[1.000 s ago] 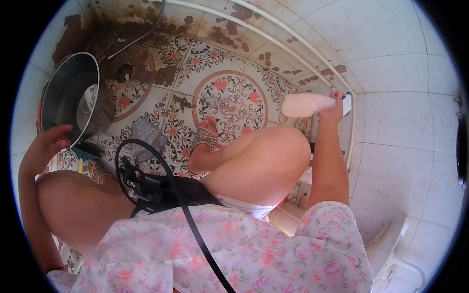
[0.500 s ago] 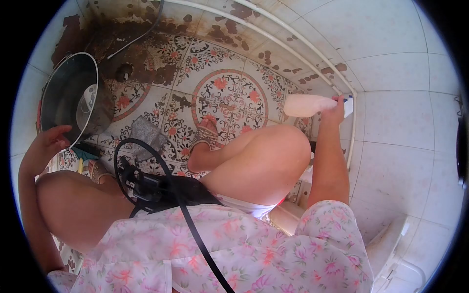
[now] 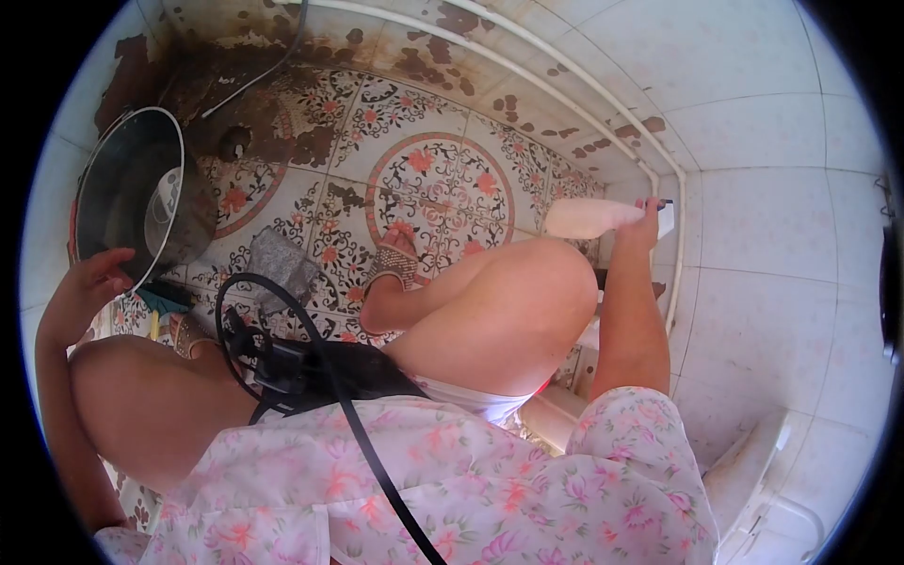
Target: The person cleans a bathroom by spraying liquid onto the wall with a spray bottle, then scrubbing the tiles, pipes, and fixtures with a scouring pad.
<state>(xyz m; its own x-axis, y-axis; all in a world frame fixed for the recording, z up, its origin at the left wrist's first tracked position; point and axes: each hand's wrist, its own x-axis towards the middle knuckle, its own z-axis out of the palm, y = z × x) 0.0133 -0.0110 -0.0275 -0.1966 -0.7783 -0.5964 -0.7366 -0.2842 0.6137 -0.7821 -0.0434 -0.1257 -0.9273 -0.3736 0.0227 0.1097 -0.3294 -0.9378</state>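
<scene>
My right hand (image 3: 641, 226) grips a pale pinkish spray bottle (image 3: 579, 218) by its neck. The bottle lies sideways in the air near the wall pipes, its white and dark head (image 3: 667, 217) showing past my fingers. My left hand (image 3: 89, 292) hangs beside my left knee with its fingers loosely apart, in front of the rim of a metal bucket (image 3: 118, 179). Whether the fingertips touch that rim I cannot tell. Inside the bucket a pale round shape (image 3: 164, 200) shows; what it is stays unclear.
A grey crumpled cloth or pad (image 3: 281, 264) lies on the patterned tile floor (image 3: 438, 174). By my left foot is a green tool with a yellow handle (image 3: 165, 299). White pipes (image 3: 546, 80) run along the stained wall, and a thin hose (image 3: 254, 80) hangs at the back. A black cable (image 3: 363, 433) crosses my lap.
My right hand has tilted the spray bottle's head slightly and shifted it a little down. My left hand barely moves, and the view has shifted slightly.
</scene>
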